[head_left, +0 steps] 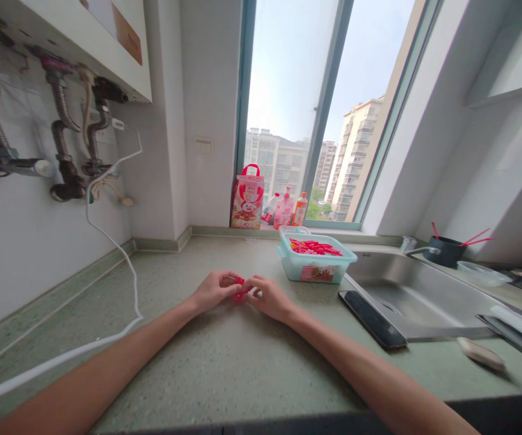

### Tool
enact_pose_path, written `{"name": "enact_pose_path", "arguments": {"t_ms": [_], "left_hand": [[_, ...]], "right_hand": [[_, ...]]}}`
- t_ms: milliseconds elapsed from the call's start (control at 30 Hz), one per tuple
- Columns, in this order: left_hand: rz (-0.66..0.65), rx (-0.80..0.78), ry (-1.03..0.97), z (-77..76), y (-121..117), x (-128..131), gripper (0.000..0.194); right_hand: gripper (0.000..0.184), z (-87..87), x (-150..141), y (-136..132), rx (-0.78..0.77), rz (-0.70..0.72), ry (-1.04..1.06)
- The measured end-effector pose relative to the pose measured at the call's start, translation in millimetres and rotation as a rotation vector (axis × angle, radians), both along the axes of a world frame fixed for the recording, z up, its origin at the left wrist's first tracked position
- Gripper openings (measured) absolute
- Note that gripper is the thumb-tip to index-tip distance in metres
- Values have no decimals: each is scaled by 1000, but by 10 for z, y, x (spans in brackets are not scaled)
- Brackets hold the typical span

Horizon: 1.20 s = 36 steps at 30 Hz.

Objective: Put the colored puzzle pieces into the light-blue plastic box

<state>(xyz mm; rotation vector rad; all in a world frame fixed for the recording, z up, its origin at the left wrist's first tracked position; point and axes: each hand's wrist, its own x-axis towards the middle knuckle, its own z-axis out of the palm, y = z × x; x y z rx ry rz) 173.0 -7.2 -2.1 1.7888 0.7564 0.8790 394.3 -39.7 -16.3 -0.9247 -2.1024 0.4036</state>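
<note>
Kitchen corner, speckled grey-green countertop [225, 362] under a tall window [297, 109] with apartment blocks outside. Both forearms reach out over the counter and the hands meet near its middle, low over the surface.

Small red item [239, 292] pinched between the two hands: bright red, looks like plastic, tiny, mostly covered by fingers, so exact shape cannot be told. What shows runs roughly left to right between the hands, long axis about parallel to the counter's front edge; which end points where cannot be told.

Left hand [213, 291]: fingers curled in narrow, tips closed on the left side of the red item. Right hand [270, 297]: fingers also bent close together, thumb and forefinger tips on the item's right side. Fingertips of the two hands nearly touch each other around it. Item sits just above the counter; contact with the surface cannot be told.

Behind and to the right of the hands, near them, a clear pale-teal plastic box [318, 273] stands open, filled with more red pieces [313, 246], red label on its front. Right of that a steel sink [419, 290] with a dark phone [372, 319] lying on its near-left rim. Dark pot [444, 251] with red sticks at the far right. On the sill, a red printed bag [247, 200] and a few bottles [288, 208]. White cable [127, 266] hangs from the wall pipes [61, 127] at left and trails across the counter toward the near-left corner
</note>
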Motion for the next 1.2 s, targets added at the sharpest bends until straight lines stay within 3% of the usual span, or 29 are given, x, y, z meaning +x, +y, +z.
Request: {"name": "enact_pose_path", "arguments": {"t_ms": [167,367,567,733,900,1000,1200], "left_hand": [[120,420,282,80,-14,-122,32],[70,428,350,55,-11,-165,27],[22,504,406,64,-46,-133,39],[35,429,378,89,-58,-124,40],[59,188,294,93,-47,-104,39],[49,75,273,108,-56,-100,44],[49,81,242,141,-157,-30,42]], "right_hand": [[23,94,0,-86,155,16,-106],[23,94,12,-68,151,-9,-140],[24,48,28,-19,56,-39,-93],[22,71,16,-56,70,-54,-132],[45,164,52,-96,339,-56,-298],[47,222,75,-115,436,-68,-395],[45,272,60,-150,445,-104,-507]]}}
